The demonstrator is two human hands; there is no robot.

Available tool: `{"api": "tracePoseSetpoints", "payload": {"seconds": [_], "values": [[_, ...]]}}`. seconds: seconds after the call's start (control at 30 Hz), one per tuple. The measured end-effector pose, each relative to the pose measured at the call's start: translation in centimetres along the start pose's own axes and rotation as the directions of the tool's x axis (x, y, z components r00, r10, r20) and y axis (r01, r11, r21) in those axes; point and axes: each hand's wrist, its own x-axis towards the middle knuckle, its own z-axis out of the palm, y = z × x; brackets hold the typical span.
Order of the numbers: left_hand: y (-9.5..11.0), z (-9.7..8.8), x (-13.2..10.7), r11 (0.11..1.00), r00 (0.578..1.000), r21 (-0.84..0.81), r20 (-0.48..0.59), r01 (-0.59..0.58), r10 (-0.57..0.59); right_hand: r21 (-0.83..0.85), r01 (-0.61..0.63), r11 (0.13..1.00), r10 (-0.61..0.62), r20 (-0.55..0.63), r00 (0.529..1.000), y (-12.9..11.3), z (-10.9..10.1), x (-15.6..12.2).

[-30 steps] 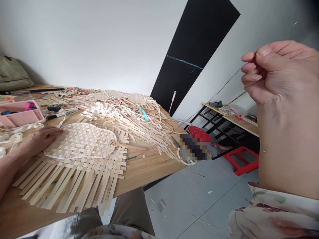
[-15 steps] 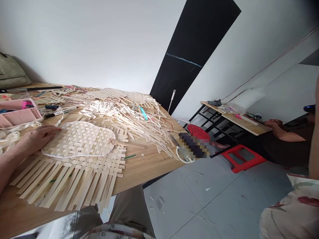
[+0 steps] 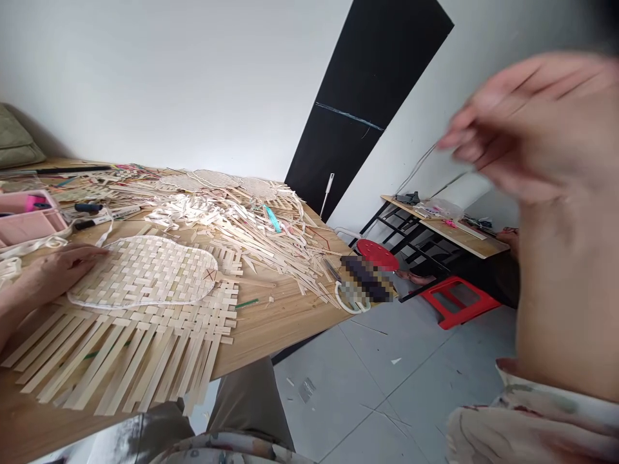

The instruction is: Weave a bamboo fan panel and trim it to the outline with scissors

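Left hand (image 3: 60,269): yours, resting at the left edge of the woven panel (image 3: 149,274); fingers bent and drawn together, their tips against the weave; whether they pinch anything, you cannot tell from here.

Right hand (image 3: 536,122): yours, raised at the upper right, well apart from the table (image 3: 271,325); blurred, fingers curled, thumb and forefinger close together; a thin thread (image 3: 420,169) slants down from near the fingertips, though you cannot tell whether they grip it.

Woven panel: flat on the table before you; pale strips, a rounded outline edged in white, a small red cross (image 3: 209,275) near its right end; loose strip ends fan out towards your lap.

Also about you: a heap of loose strips (image 3: 275,248) beyond the panel; a teal piece (image 3: 272,219) on that heap; a pink basket (image 3: 31,231) at the far left; a red stool (image 3: 464,316) on the floor to the right.
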Motion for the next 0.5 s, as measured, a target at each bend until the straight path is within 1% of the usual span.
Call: {"api": "tracePoseSetpoints", "payload": {"seconds": [0.03,0.07,0.1,0.17,0.2,0.23,0.27,0.33,0.43,0.5], "values": [[-0.2,0.1,0.1,1.000,1.000,0.004,-0.008,-0.006,0.006,0.067,-0.108,0.992,0.103,0.066,0.992,0.0,1.1,-1.3],[-0.5,0.3,0.1,1.000,1.000,0.007,-0.016,-0.010,0.010,0.087,-0.220,0.972,0.203,0.168,0.965,0.2,2.2,-2.7],[-0.7,0.3,0.2,1.000,1.000,0.009,-0.019,-0.013,0.014,0.087,-0.300,0.950,0.268,0.265,0.926,0.7,3.3,-4.2],[-1.0,0.4,0.2,1.000,1.000,0.010,-0.020,-0.014,0.014,0.037,-0.450,0.892,0.394,0.427,0.814,2.0,5.6,-7.1],[-1.0,0.4,0.1,1.000,1.000,0.010,-0.018,-0.010,0.011,-0.009,-0.490,0.872,0.431,0.490,0.758,2.8,6.7,-8.5],[-0.9,0.4,0.1,1.000,1.000,0.011,-0.015,-0.005,0.005,-0.071,-0.502,0.862,0.455,0.542,0.707,3.6,7.8,-9.7],[-0.8,0.3,0.0,1.000,1.000,0.011,-0.013,0.000,0.000,-0.147,-0.491,0.858,0.483,0.555,0.678,4.4,8.7,-10.8],[-0.4,0.2,-0.3,1.000,1.000,0.009,-0.024,0.003,-0.003,-0.331,-0.386,0.861,0.508,0.547,0.665,6.1,10.3,-12.6],[0.0,-0.1,-0.4,1.000,0.999,0.002,-0.039,0.003,-0.003,-0.444,-0.308,0.842,0.521,0.519,0.678,8.6,11.8,-14.3],[0.0,-0.4,-0.4,1.000,1.000,-0.002,-0.005,0.019,-0.019,-0.478,-0.268,0.836,0.513,0.510,0.690,9.8,12.7,-15.3]]}}
